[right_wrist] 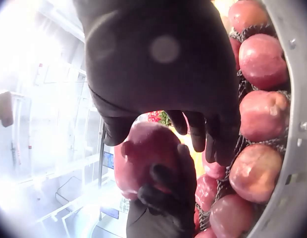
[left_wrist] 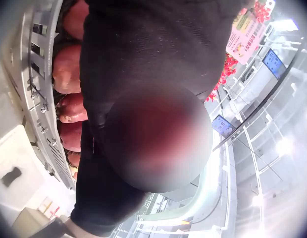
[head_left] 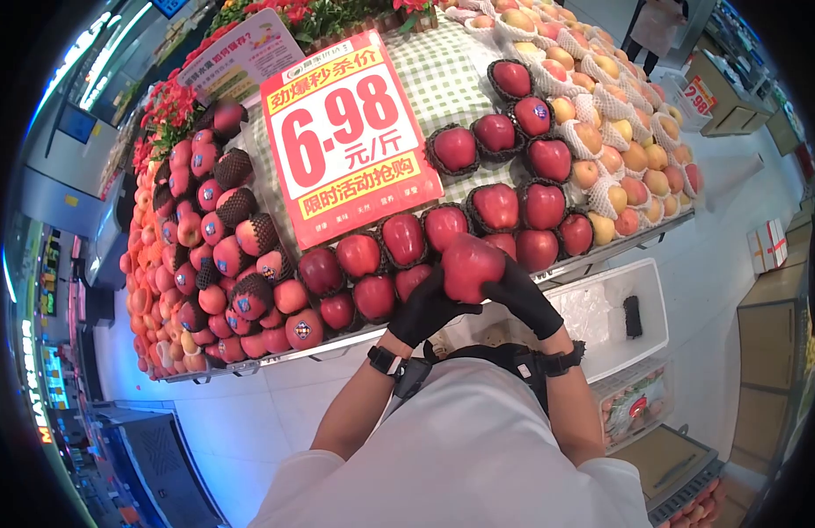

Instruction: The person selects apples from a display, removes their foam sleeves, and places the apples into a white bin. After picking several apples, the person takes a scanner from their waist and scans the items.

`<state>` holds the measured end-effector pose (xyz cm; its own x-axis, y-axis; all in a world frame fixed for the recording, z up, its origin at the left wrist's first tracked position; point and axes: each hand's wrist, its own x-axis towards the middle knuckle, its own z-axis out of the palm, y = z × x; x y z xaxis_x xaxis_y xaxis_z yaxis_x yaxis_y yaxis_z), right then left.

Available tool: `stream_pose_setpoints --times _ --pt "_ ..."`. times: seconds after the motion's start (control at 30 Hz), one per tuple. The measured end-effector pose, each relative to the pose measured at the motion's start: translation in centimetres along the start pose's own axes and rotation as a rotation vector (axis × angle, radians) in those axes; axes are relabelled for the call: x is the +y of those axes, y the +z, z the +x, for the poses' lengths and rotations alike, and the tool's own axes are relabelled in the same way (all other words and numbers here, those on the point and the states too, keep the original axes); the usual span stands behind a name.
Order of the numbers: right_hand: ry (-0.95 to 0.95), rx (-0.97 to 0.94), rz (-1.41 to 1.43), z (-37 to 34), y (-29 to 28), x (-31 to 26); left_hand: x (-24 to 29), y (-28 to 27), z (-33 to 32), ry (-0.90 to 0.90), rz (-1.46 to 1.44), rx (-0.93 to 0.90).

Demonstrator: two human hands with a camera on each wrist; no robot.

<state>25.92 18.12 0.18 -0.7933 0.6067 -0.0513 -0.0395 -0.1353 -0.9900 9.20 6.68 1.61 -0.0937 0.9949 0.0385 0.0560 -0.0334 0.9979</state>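
Black gloves cover both hands. A large red apple (head_left: 472, 267) is held up between them, in front of the fruit display. My left hand (head_left: 429, 312) grips its left side, its fingers curled against the skin in the right wrist view. On the other side my right hand (head_left: 524, 304) holds it, the thumb on the apple and the fingers bent around behind. A blurred round patch hides most of the apple in the left wrist view. Just beyond the hands, red apples (head_left: 447, 227) sit in rows in dark foam nets.
A red-and-yellow price sign (head_left: 346, 136) leans over green checkered cloth (head_left: 456, 84). Netted pale apples (head_left: 614, 158) fill the right side; smaller red apples (head_left: 214, 229) are heaped at left. Below the metal display edge (head_left: 601, 255) stands a white foam box (head_left: 658, 308).
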Motion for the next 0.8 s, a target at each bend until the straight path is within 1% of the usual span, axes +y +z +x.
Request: stream_pose_setpoints --times 0.03,0.1,0.2,0.3,0.4,0.5,0.6,0.7,0.8 --pt "0.015 0.014 0.028 -0.2 0.0 -0.3 -0.3 0.0 0.1 -0.053 -0.240 0.002" --pt "0.046 0.040 0.085 -0.5 -0.2 -0.6 -1.3 -0.5 0.7 -0.384 -1.095 0.001" --pt "0.023 0.100 -0.063 -0.6 -1.5 0.0 -1.6 -1.2 1.7 -0.384 -0.396 0.042" --pt "0.043 0.157 -0.005 -0.7 -1.6 -0.1 -1.5 -0.8 2.4 -0.261 -0.304 0.054" --pt "0.012 0.222 -0.092 -0.5 -1.4 0.2 -1.3 0.9 2.3 -0.104 0.024 0.101" --pt "-0.005 0.241 -0.082 -0.5 -1.3 0.8 -0.9 1.4 2.8 -0.197 0.082 0.107" --pt "0.091 0.220 0.020 -0.8 -2.2 0.3 -2.3 0.7 3.5 -0.124 -0.022 0.105" --pt "0.026 0.196 0.023 -0.7 -2.7 -0.1 -1.3 0.5 3.4 -0.114 -0.055 0.125" --pt "0.014 0.117 0.030 -1.2 -2.3 -2.5 1.2 1.1 3.5 -0.020 0.010 0.120"
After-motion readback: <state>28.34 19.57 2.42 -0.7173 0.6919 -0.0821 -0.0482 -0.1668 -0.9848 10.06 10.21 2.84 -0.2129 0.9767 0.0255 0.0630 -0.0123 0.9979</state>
